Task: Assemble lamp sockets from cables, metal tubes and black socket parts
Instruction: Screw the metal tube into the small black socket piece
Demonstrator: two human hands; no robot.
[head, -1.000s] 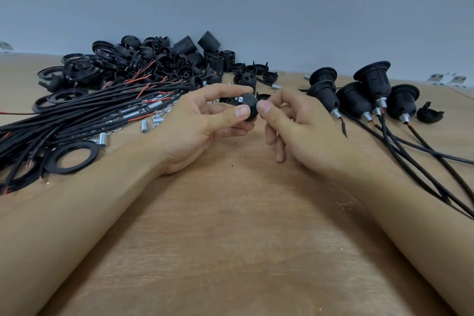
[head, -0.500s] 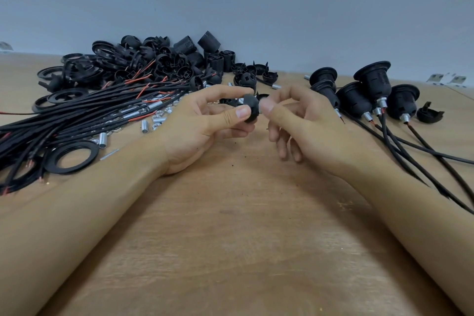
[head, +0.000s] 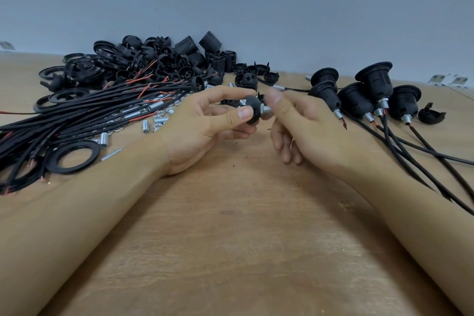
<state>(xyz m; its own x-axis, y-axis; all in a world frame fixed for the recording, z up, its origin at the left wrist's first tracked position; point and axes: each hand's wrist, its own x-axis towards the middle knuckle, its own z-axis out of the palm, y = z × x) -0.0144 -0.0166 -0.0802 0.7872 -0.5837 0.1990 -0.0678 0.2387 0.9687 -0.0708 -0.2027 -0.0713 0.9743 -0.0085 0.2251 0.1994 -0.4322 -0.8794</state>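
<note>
Change: now a shiny metal tube [head: 266, 110] shows between the two hands; a moment ago only the black cap could be seen there.
Meaning: the tube looks like it is being turned into the cap, so this socket is only just started.
Left hand [head: 205, 126]: thumb and first finger pinch the round black cap [head: 252, 111] and hold it up off the bench.
Right hand [head: 302, 120]: it looks blurry; thumb and finger pinch the end of the tube, and the other fingers hang down curled.
Cables [head: 77, 126]: a big black bunch lies at the left, near the left arm.
Spare parts [head: 164, 59]: a black pile sits at the back by the wall, with small silver tubes [head: 154, 124] in front of it.
Finished sockets [head: 372, 95]: they stand at the right, and their cables run close by the right arm.
Bench [head: 243, 238]: bare wood lies between the arms, with room to move there.
Edges: the bench's near edge is out of view.
</note>
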